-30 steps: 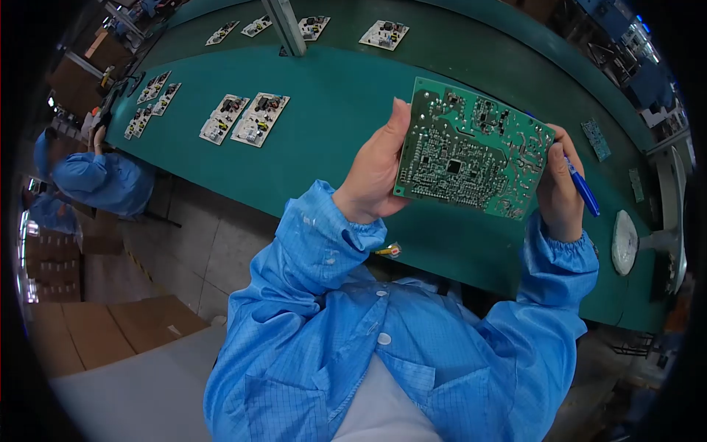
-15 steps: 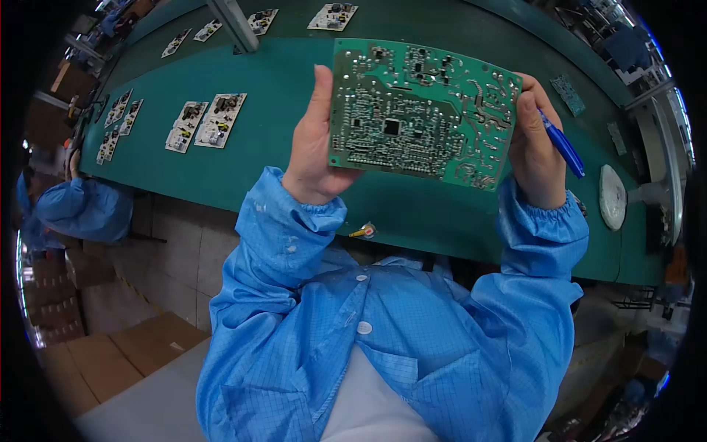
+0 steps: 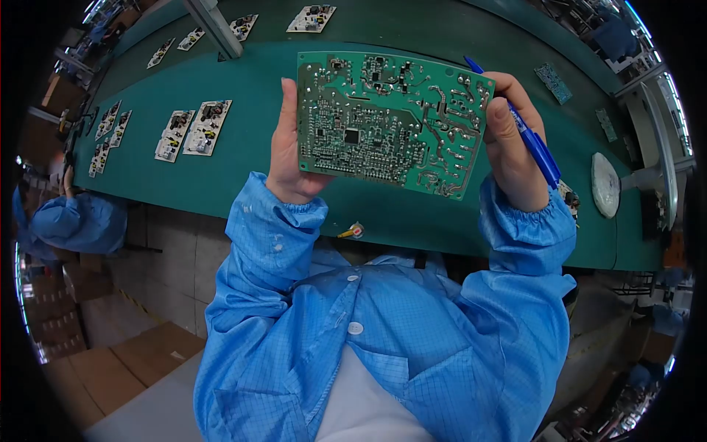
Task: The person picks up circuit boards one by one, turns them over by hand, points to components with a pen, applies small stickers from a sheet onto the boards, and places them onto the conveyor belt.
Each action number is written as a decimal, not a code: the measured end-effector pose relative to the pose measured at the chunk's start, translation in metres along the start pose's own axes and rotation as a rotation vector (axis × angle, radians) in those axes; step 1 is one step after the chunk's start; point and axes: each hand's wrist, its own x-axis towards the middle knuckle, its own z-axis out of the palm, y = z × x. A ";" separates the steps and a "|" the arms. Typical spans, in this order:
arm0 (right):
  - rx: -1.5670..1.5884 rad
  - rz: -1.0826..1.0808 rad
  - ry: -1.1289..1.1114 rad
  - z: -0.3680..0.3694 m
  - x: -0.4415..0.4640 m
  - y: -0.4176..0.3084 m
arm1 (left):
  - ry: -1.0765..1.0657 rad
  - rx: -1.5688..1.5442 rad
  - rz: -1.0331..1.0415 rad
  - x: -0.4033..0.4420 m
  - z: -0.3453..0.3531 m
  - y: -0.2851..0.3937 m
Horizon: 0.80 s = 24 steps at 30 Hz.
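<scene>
A green circuit board point(image 3: 390, 125) is held up over the table, its soldered side facing me. My left hand point(image 3: 291, 158) grips its left edge, thumb up along the side and fingers behind it. My right hand point(image 3: 515, 140) holds the right edge between thumb and fingers, and a blue pen point(image 3: 536, 151) is also held in that hand, slanting past the board's upper right corner. Part of another board point(image 3: 568, 199) shows beside my right sleeve. Below the held board, a small yellow and red item point(image 3: 352, 230) lies near the table's front edge.
On the green table point(image 3: 250, 162) lie two white boards point(image 3: 208, 127) at the left, with several more farther left and behind. A metal post point(image 3: 215, 29) stands at the back. At right are a wrapped white roundish object point(image 3: 605, 184) and green boards point(image 3: 552, 82). A co-worker's blue sleeve point(image 3: 81, 221) is far left.
The table and everything on it have shifted left in view. The held board has moved left too, and the pen now sticks out above its upper right corner. Both hands keep their grip.
</scene>
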 end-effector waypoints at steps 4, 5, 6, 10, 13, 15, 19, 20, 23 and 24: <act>-0.032 0.005 -0.002 0.000 -0.003 -0.001 | -0.007 0.006 0.019 -0.001 -0.004 -0.001; -0.023 0.001 -0.001 0.001 -0.003 -0.001 | -0.015 0.011 0.018 -0.001 -0.005 -0.001; -0.014 -0.003 -0.001 0.003 -0.004 -0.002 | -0.015 0.011 0.019 -0.002 -0.007 0.000; -0.006 -0.011 0.003 0.006 -0.005 0.000 | -0.035 0.016 0.032 -0.002 -0.004 -0.001; -0.020 -0.050 -0.010 0.004 -0.005 0.002 | -0.076 -0.005 0.052 -0.001 -0.007 -0.002; -0.051 -0.030 -0.040 0.002 -0.006 0.002 | -0.111 -0.029 0.057 -0.001 -0.009 -0.003; -0.071 -0.062 -0.034 0.007 -0.008 -0.003 | -0.195 -0.098 0.101 0.000 -0.011 -0.006; -0.057 -0.067 -0.036 0.007 -0.008 -0.001 | -0.221 -0.115 0.108 0.000 -0.013 -0.007; -0.048 -0.071 -0.039 0.006 -0.009 0.001 | -0.237 -0.113 0.101 -0.001 -0.013 -0.007; -0.052 -0.069 -0.043 0.005 -0.009 0.001 | -0.237 -0.112 0.104 -0.001 -0.014 -0.007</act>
